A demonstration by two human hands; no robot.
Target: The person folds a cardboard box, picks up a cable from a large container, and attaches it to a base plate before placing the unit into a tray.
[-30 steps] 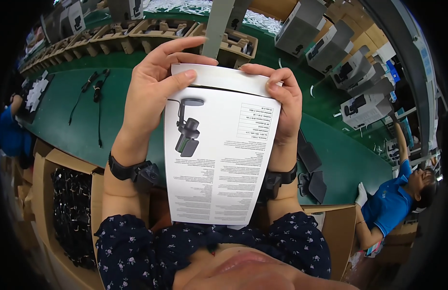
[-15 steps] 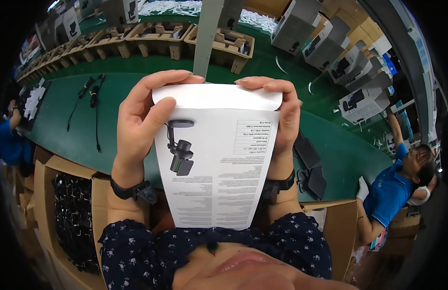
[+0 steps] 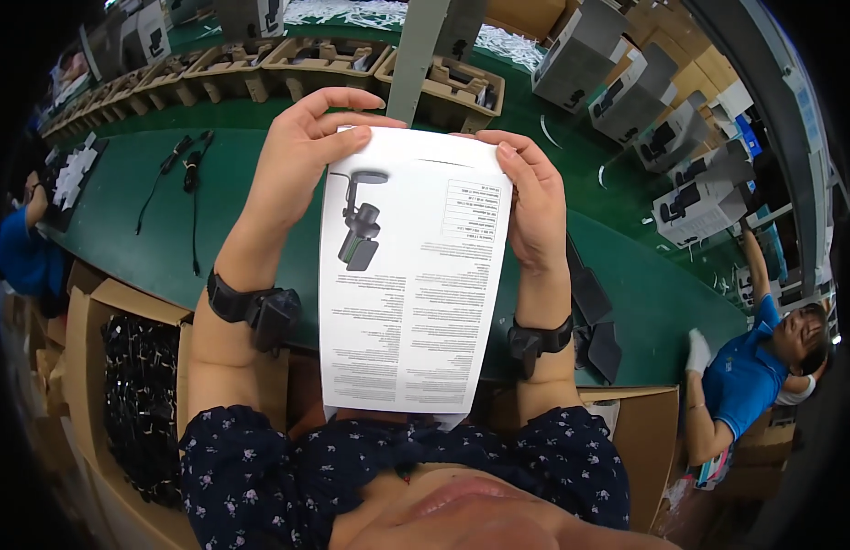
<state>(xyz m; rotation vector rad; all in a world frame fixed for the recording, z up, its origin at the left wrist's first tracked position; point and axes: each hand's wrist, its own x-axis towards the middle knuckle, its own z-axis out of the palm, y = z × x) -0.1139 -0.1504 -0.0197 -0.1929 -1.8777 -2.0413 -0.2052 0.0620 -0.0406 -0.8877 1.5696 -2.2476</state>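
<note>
Both hands hold a white printed cardboard box [image 3: 402, 302], its long face turned up toward me. A dark microphone on a stand is pictured on that face, upside down from my side, with a table and small print. My left hand [image 3: 306, 151] grips the far left corner, thumb pressed on the closed end edge. On the far right corner, my right hand [image 3: 535, 202] has its thumb on the edge, other fingers partly hidden behind. Small flaps stick out at the near end, close to my chest. Each wrist wears a black strap with a small device.
Black cables [image 3: 194, 183] lie on the green table [image 3: 260, 165], and flat black parts [image 3: 595, 321] sit at right. Moulded pulp trays [image 3: 324, 60] and grey-white boxes [image 3: 686, 206] line the back. An open carton [image 3: 182, 316] holds black bundles. A person in blue [image 3: 746, 367] works at right.
The flap that stood up at the box's far end is now folded down. The box has shifted away from me, and my right thumb has come onto its edge.
</note>
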